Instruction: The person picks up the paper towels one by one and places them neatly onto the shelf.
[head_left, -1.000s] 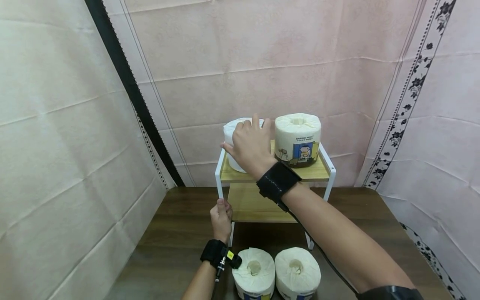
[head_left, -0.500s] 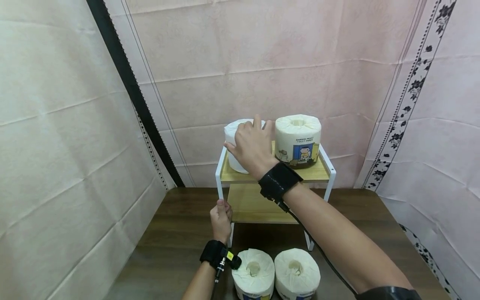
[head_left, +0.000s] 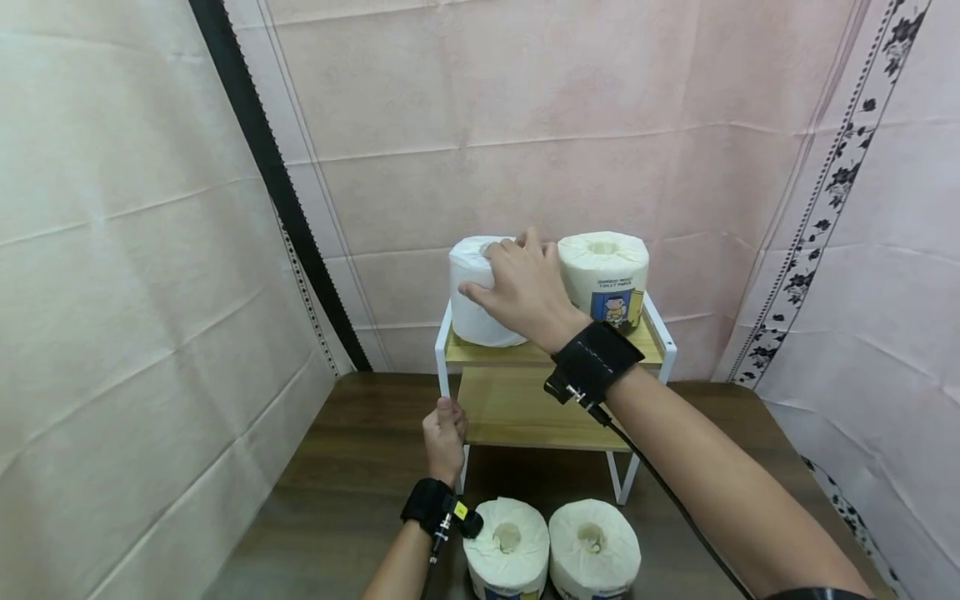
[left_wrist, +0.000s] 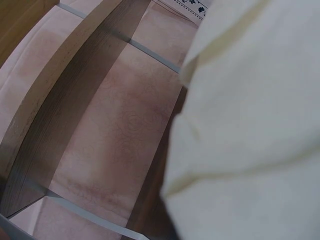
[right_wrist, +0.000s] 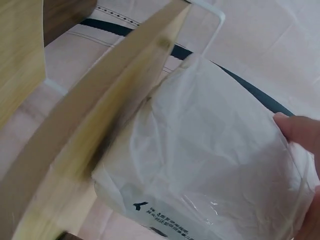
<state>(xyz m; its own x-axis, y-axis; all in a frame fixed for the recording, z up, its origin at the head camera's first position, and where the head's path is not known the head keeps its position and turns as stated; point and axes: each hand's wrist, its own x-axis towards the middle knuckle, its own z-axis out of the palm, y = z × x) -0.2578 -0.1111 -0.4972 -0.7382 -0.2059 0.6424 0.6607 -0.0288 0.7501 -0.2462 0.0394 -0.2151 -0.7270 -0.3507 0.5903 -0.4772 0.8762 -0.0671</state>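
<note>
In the head view my left hand [head_left: 444, 440] grips the white left leg [head_left: 442, 362] of a small two-tier wooden shelf [head_left: 517, 404]. My right hand [head_left: 525, 287] is at the right side of a white-wrapped toilet paper roll [head_left: 476, 304] on the upper tier, its fingers spread near the roll's top. In the right wrist view the thumb [right_wrist: 295, 129] lies at the edge of this toilet paper roll [right_wrist: 225, 145]. A second toilet paper roll [head_left: 603, 258], with a cartoon print, stands to the right on the same tier, partly behind the hand.
Two more toilet paper rolls [head_left: 508, 546] [head_left: 595, 546] stand side by side on the brown table [head_left: 322, 500], in front of the shelf. Pale cloth walls [head_left: 480, 108] enclose the back and sides. A black cable [head_left: 660, 479] runs along the right forearm.
My right hand has shifted right over the last half second, and more of the left upper roll shows. My left hand keeps its hold on the shelf leg.
</note>
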